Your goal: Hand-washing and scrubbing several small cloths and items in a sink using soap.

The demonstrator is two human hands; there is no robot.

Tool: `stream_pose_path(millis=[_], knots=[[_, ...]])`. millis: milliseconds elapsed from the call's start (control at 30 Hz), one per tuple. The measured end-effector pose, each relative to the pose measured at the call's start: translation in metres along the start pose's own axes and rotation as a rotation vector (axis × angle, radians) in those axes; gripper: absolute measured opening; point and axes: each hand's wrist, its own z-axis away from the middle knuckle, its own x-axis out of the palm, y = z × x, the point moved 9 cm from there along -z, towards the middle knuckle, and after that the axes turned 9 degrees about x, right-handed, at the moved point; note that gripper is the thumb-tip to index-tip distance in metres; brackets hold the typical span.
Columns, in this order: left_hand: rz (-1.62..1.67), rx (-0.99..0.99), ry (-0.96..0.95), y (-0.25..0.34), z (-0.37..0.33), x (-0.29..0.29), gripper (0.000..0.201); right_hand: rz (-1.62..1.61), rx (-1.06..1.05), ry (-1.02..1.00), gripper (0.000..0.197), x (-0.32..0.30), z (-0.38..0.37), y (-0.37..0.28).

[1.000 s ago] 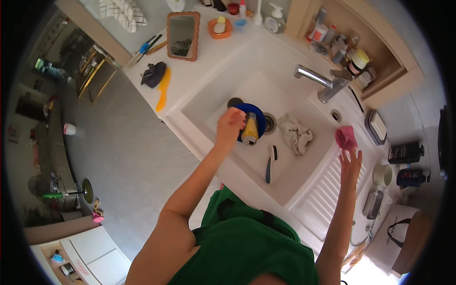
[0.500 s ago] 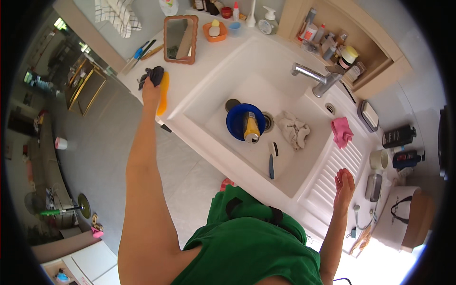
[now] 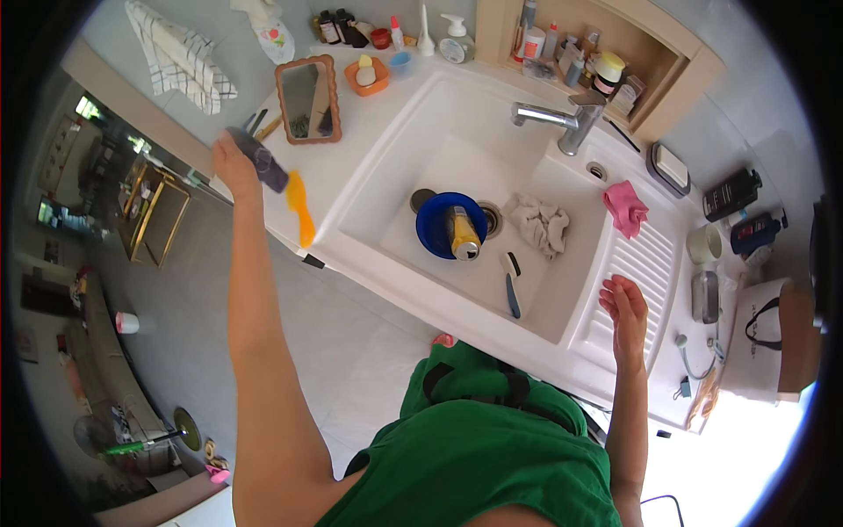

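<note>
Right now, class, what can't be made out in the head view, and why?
In the head view:
Left hand: some fingertips, hidden by the dark cloth.
Sink drain: left part, hidden by the blue bowl.
White printed cloth: top, cut off by the upper edge.
Shelf bottles: labels, too small.

Sleeveless green garment (image 3: 474, 457), black marks (image 3: 436, 382) low on front; bare hands (image 3: 625, 314).

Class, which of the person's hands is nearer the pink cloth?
Right. The right hand is over the drainboard, on the person's side of the pink cloth; the left hand is left of the sink, holding a dark cloth.
</note>
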Motion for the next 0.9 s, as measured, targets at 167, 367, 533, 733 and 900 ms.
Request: stream_pose_path(millis=[167,367,533,733,900], knots=[[0.856,-0.400,-0.265,0.112,0.044,0.063,0.035,0.131,-0.046,-0.250,0.025,0.062,0.019,-0.018],[1.127,-0.794,-0.752,0.218,0.185,0.132,0.035,0.083,-0.117,-0.364,0.046,0.109,0.030,-0.032],[1.236,-1.060,-1.026,0.284,0.288,0.149,0.040,0.068,-0.125,-0.286,0.064,0.106,0.034,-0.035],[1.347,-1.178,-1.200,0.321,0.338,0.161,0.041,-0.075,-0.113,-0.145,0.033,0.055,0.012,-0.014],[0.976,-0.982,-1.359,0.291,0.362,0.166,0.040,-0.186,-0.019,-0.056,0.039,0.017,0.004,-0.029]])
